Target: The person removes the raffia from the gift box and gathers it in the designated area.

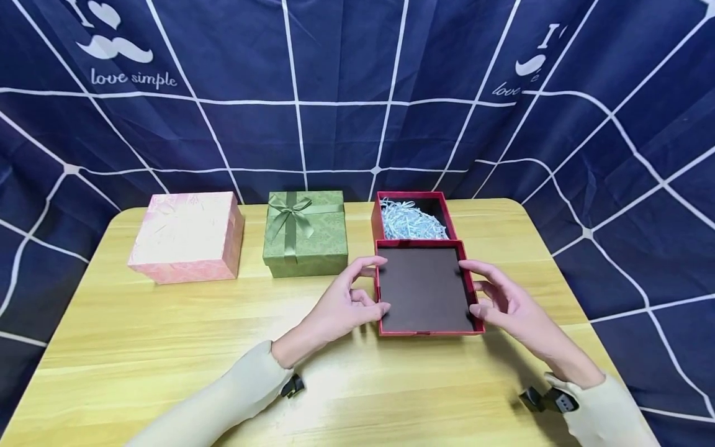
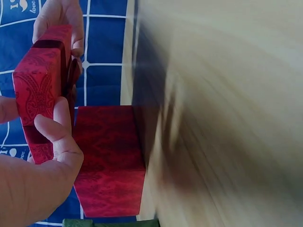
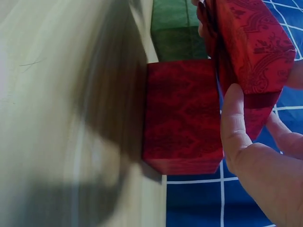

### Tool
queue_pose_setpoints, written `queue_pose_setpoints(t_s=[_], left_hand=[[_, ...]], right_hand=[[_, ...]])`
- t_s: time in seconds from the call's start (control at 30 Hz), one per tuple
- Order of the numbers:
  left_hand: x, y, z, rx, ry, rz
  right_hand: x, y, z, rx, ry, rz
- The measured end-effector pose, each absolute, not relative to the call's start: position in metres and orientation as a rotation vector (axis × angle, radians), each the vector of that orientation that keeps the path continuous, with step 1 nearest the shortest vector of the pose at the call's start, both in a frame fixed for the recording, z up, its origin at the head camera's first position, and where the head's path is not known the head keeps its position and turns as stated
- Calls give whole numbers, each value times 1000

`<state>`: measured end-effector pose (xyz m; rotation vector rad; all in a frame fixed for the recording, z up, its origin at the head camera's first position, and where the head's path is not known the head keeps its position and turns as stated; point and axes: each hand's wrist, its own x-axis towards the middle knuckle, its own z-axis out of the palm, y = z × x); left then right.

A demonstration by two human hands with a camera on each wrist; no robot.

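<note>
Both hands hold a red gift box lid (image 1: 427, 288) with its dark inside facing up, in front of the open red box (image 1: 377, 218). My left hand (image 1: 352, 301) grips the lid's left side, and my right hand (image 1: 511, 301) grips its right side. In the left wrist view, the patterned lid (image 2: 38, 85) is raised above the table, with a dark red ribbon (image 2: 63, 61) around it and a bow on its underside. Light blue shredded paper (image 1: 410, 220) fills much of the box, whose patterned outer wall (image 3: 182, 109) shows in the right wrist view.
A green gift box (image 1: 321, 239) with a ribbon bow stands left of the red box. Farther left is a pink gift box (image 1: 190, 226). All stand along the back of the wooden table (image 1: 223, 347), before a blue gridded curtain (image 1: 341, 136).
</note>
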<state>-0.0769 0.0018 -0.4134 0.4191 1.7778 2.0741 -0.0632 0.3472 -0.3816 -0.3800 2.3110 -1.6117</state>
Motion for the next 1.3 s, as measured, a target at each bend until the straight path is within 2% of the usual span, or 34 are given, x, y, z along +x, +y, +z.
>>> queue_pose_setpoints(t_s=[0.53,1.3], left_hand=[[-51,10,-425,362,1824,2003],[-56,30,-448,349,2071,1663]], right_hand=[[-52,356,-401,-500,2275,-1605],[-61,360,-434,-393,2299,-1518]])
